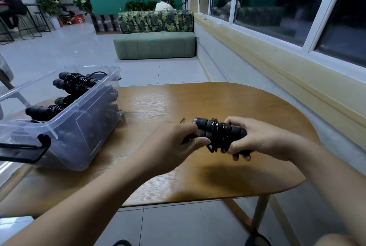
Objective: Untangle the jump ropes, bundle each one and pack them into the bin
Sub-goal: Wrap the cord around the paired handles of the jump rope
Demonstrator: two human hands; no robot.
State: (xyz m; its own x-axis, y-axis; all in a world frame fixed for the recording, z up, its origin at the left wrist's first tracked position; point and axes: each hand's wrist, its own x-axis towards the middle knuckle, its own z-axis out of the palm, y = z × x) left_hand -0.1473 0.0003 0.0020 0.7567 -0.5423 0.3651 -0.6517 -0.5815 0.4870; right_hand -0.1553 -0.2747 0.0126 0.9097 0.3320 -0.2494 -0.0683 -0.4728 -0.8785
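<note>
Jump rope (219, 133), its two black handles side by side with cord coiled round the middle, is held just above the right half of a wooden table (247, 105). The right hand (257, 139) clenches the handle ends; the left hand (178, 142) pinches what looks like the cord's loose tail. If that tail slips, the coils could spring loose and the bundle unravel. A clear bin (83, 125) at the table's left edge already holds several wrapped ropes. Beyond lie a tiled floor, a green bench and dark windows.
</note>
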